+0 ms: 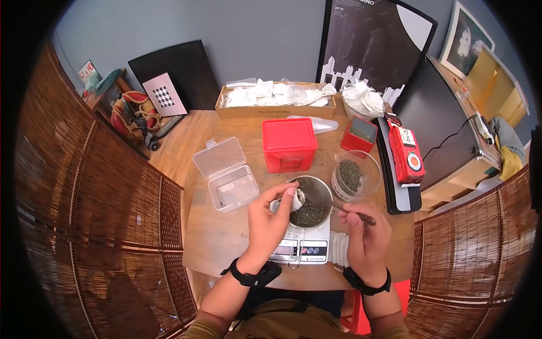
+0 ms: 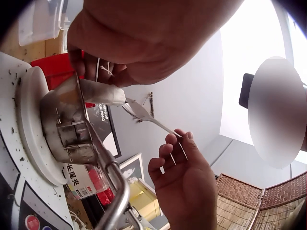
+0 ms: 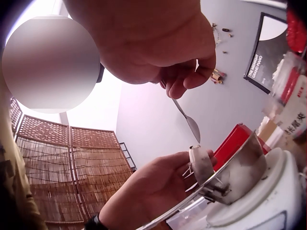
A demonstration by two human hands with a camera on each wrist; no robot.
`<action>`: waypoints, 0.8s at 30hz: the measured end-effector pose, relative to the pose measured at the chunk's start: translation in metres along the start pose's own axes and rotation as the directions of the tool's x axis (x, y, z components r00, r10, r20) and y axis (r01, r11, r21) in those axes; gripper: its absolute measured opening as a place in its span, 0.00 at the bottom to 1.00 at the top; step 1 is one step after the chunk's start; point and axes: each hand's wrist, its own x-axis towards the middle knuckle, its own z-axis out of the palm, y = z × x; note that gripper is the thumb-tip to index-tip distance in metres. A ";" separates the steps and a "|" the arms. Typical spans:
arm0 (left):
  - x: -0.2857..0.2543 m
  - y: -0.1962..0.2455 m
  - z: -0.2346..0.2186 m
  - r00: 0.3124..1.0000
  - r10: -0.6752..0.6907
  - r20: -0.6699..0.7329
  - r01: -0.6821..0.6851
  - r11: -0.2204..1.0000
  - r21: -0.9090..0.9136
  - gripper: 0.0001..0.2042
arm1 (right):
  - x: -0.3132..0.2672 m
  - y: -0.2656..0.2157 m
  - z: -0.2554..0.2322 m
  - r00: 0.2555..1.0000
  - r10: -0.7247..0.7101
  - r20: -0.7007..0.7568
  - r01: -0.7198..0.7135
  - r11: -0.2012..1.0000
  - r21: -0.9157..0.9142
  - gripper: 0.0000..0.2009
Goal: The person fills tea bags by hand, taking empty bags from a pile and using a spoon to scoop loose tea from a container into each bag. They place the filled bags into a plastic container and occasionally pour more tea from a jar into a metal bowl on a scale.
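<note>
In the head view, my left hand [image 1: 266, 219] pinches a small white tea bag [image 1: 297, 199] upright over a metal pan [image 1: 327, 195]. Strings dangle from the bag in the left wrist view. Dark dried tea leaves [image 1: 311, 213] lie in the pan, which stands on a white kitchen scale [image 1: 320, 240] with its wire handle toward me. My right hand [image 1: 370, 240] holds a metal spoon [image 2: 137, 111] by the handle, its bowl at the mouth of the bag. Flat white bags [image 1: 339, 248] lie in an overlapping row beside the scale, near my right wrist.
A lidded red canister [image 1: 289, 138] stands behind the pan, an open clear box [image 1: 234, 189] at left. On the right are a clear tub [image 1: 370, 172] of leaves, a small red container [image 1: 358, 141] and a red packet [image 1: 405, 152]. A cardboard box [image 1: 271, 112] of white bags lines the back.
</note>
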 end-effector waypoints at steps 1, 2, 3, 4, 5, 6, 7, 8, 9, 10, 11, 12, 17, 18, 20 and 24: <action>0.001 -0.003 0.001 1.000 -0.001 -0.008 0.000 0.998 -0.057 0.10 | -0.001 0.006 -0.001 0.999 0.021 -0.031 -0.020 0.999 0.027 0.08; 0.000 -0.004 0.001 1.000 -0.003 -0.013 0.002 0.994 -0.114 0.10 | 0.000 0.012 -0.001 0.999 0.024 -0.043 -0.022 0.999 0.033 0.08; 0.000 -0.004 0.002 1.000 0.002 -0.004 -0.002 0.995 -0.102 0.10 | 0.002 0.017 -0.001 0.993 0.074 -0.089 -0.062 0.989 0.133 0.08; -0.001 -0.002 0.003 1.000 -0.006 -0.010 0.005 0.994 -0.112 0.10 | 0.004 0.023 -0.002 0.984 0.126 -0.129 -0.093 0.968 0.234 0.08; -0.001 -0.002 0.003 1.000 -0.015 -0.017 0.013 0.992 -0.122 0.10 | 0.006 0.027 -0.005 0.982 0.128 -0.140 -0.091 0.966 0.243 0.08; 0.000 -0.008 0.005 0.999 0.015 -0.044 -0.021 0.990 -0.139 0.10 | 0.007 0.032 -0.008 0.969 0.210 -0.127 -0.158 0.931 0.330 0.09; -0.001 -0.010 0.006 0.999 0.018 -0.036 -0.023 0.991 -0.129 0.10 | 0.009 0.037 -0.010 0.951 0.289 -0.106 -0.222 0.883 0.413 0.10; -0.001 -0.012 0.007 0.998 0.023 -0.055 -0.031 0.990 -0.137 0.10 | 0.012 0.042 -0.011 0.944 0.312 -0.106 -0.235 0.863 0.447 0.11; -0.002 -0.012 0.009 0.997 0.028 -0.077 -0.039 0.989 -0.145 0.10 | 0.013 0.048 -0.012 0.943 0.313 -0.110 -0.233 0.860 0.453 0.11; -0.003 -0.012 0.011 0.997 0.031 -0.075 -0.041 0.990 -0.138 0.10 | 0.015 0.053 -0.013 0.931 0.350 -0.100 -0.259 0.831 0.493 0.12; -0.003 -0.011 0.012 0.996 0.034 -0.078 -0.046 0.988 -0.147 0.10 | 0.015 0.057 -0.014 0.918 0.386 -0.087 -0.285 0.798 0.531 0.12; -0.003 -0.010 0.013 0.996 0.038 -0.081 -0.050 0.987 -0.155 0.10 | 0.015 0.061 -0.015 0.918 0.387 -0.088 -0.283 0.794 0.538 0.12; -0.006 -0.014 0.016 0.990 0.088 -0.111 -0.104 0.983 -0.150 0.10 | 0.014 0.076 -0.012 0.890 0.452 -0.064 -0.318 0.715 0.622 0.13; -0.006 -0.012 0.016 0.992 0.067 -0.107 -0.084 0.983 -0.161 0.09 | 0.015 0.076 -0.012 0.885 0.462 -0.056 -0.321 0.694 0.645 0.12; -0.005 -0.011 0.016 0.994 0.047 -0.099 -0.063 0.984 -0.167 0.09 | 0.015 0.078 -0.010 0.881 0.473 -0.034 -0.333 0.667 0.666 0.12; -0.004 -0.013 0.019 0.992 0.038 -0.120 -0.060 0.980 -0.188 0.09 | 0.014 0.083 -0.004 0.874 0.486 -0.009 -0.338 0.621 0.707 0.12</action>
